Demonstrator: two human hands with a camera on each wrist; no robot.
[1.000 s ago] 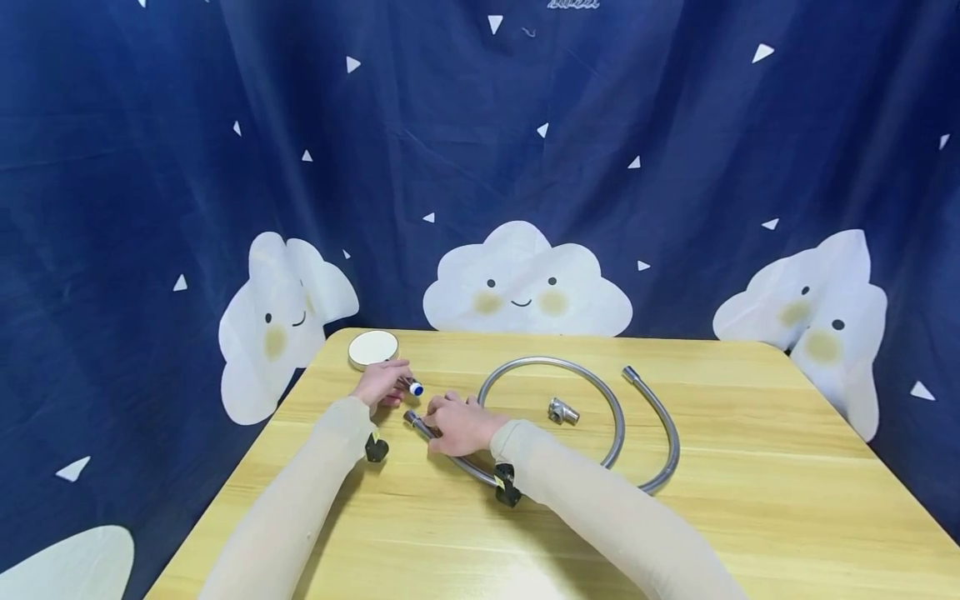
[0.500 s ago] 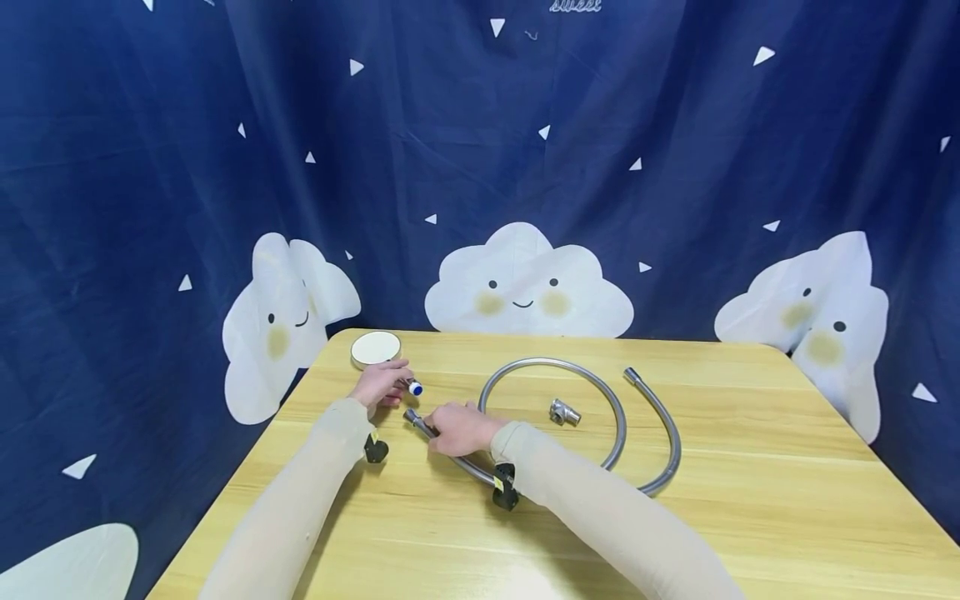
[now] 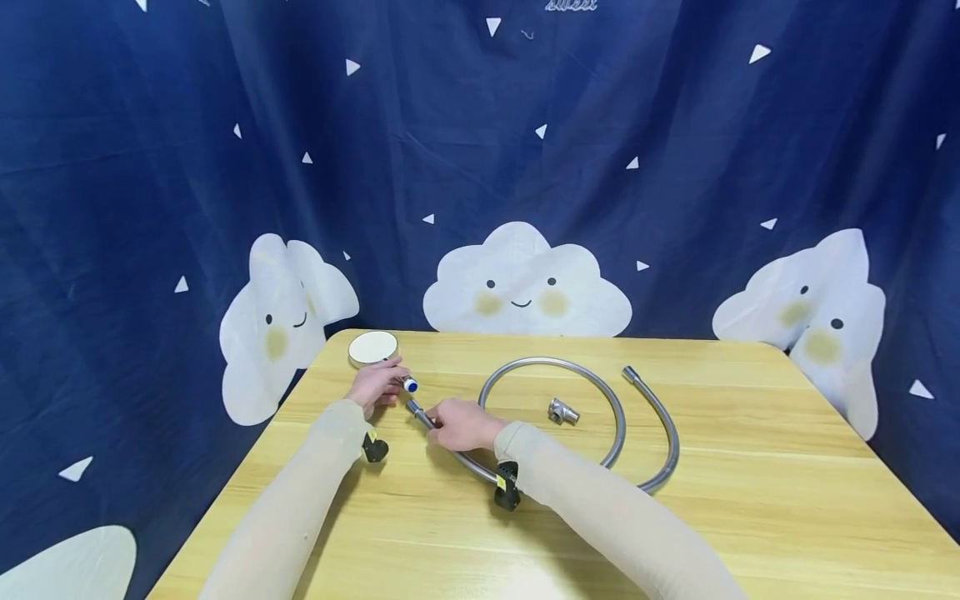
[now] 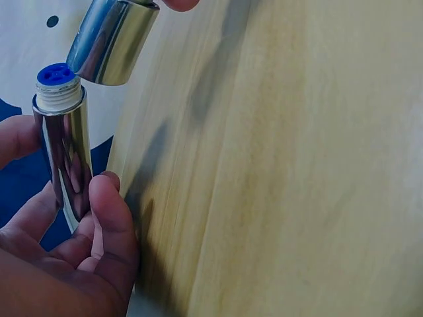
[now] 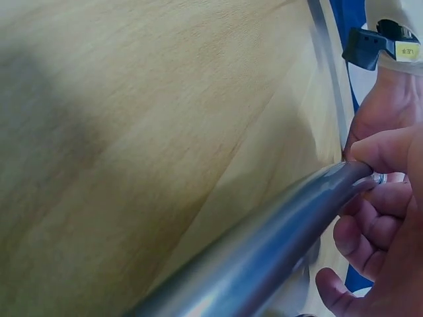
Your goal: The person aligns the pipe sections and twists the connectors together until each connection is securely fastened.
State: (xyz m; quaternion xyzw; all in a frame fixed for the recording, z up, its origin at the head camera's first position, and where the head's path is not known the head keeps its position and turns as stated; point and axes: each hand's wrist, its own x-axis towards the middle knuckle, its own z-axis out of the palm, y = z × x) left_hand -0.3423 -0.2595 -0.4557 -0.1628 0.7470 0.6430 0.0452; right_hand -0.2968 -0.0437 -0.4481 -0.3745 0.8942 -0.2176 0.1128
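Observation:
My left hand [image 3: 375,385] grips the chrome handle [image 4: 64,155] of a shower head [image 3: 372,348], whose round white face lies at the table's far left. The handle's white threaded end, with a blue insert [image 4: 56,74], points toward my right hand [image 3: 463,425]. That hand pinches a grey metallic shower hose [image 3: 617,417] just behind its chrome end connector [image 4: 114,43]. In the left wrist view the connector is tilted, its lower edge right at the threaded end. Bent fingers hide part of the hose in the right wrist view.
The hose loops over the wooden table [image 3: 750,433], its other end [image 3: 630,374] lying to the right. A small chrome fitting [image 3: 562,412] lies inside the loop. Behind the table hangs a dark blue curtain [image 3: 480,167] with clouds.
The hose's connector has swung up and closer to the handle's threaded end. My left hand has shifted the handle slightly away and to the left; the right fingers have closed in around the hose.

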